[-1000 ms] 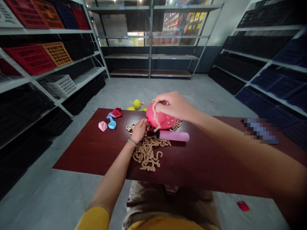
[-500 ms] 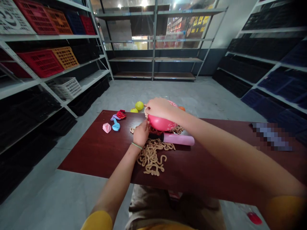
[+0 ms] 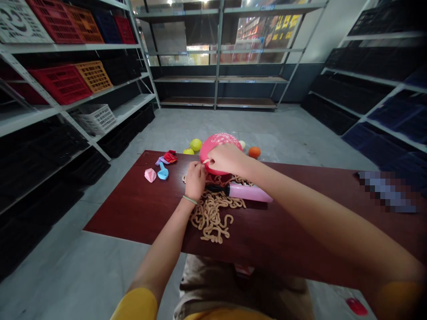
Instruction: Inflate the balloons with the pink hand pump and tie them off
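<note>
My left hand point(image 3: 196, 180) is pinched closed at the near left edge of an inflated pink balloon point(image 3: 213, 142) with white print; its neck is hidden by the fingers. Just right of it, my right hand point(image 3: 226, 158) is closed on a short tan strand point(image 3: 207, 161), in front of the balloon. Beneath both hands lies a pink balloon pump point(image 3: 250, 192) with a black end. It rests across a pile of curly tan strands point(image 3: 211, 215) on the dark red table point(image 3: 133, 209).
Deflated balloons lie at the table's left: pink point(image 3: 150, 175), light blue point(image 3: 163, 172) and red point(image 3: 171, 156). Past the far edge are yellow-green balloons point(image 3: 195, 144) and an orange balloon point(image 3: 254, 152). A blurred-out object point(image 3: 387, 191) lies at right. Shelves with crates point(image 3: 60, 83) stand around.
My right hand has come down and right, from over the balloon to in front of it, drawing the tan strand. More of the balloon's top shows. My left hand stays close by.
</note>
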Motion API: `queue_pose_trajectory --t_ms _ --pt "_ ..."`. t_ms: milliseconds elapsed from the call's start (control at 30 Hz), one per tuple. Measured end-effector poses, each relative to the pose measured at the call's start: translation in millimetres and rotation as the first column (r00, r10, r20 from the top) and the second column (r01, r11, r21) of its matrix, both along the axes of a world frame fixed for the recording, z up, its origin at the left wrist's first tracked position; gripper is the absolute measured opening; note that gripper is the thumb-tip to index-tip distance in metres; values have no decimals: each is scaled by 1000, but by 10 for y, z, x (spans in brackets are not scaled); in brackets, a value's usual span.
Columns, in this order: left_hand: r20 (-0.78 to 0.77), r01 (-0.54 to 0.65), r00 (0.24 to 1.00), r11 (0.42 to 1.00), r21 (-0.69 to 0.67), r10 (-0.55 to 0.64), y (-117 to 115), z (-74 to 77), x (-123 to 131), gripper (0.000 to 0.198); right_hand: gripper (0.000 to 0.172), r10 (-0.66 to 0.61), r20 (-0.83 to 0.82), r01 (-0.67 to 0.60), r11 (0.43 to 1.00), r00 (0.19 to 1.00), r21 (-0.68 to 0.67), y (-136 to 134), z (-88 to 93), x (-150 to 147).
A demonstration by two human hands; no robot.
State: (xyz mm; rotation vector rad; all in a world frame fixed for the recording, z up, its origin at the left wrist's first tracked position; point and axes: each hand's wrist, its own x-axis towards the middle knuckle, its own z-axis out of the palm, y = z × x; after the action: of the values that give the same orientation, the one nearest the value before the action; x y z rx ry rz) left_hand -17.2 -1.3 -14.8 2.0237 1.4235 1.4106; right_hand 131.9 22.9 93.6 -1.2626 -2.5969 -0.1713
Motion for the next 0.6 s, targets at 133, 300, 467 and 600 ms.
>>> queue_pose_trajectory --t_ms 133,300,467,600 --pt "44 -85 995 985 -149 92 42 14 -29 35 22 -154 104 167 978 983 -123 -186 94 -31" --pt "249 -63 957 940 -335 152 64 -19 -33 35 22 -169 -157 139 972 973 -187 -267 -106 -11" --pt "373 0 917 938 -347 138 78 -33 -30 38 19 -381 -627 -55 826 679 -561 -251 -392 -11" --pt "352 -12 927 946 -324 132 69 -22 -38 37 17 -604 -774 -402 671 191 -623 -240 -513 -70"
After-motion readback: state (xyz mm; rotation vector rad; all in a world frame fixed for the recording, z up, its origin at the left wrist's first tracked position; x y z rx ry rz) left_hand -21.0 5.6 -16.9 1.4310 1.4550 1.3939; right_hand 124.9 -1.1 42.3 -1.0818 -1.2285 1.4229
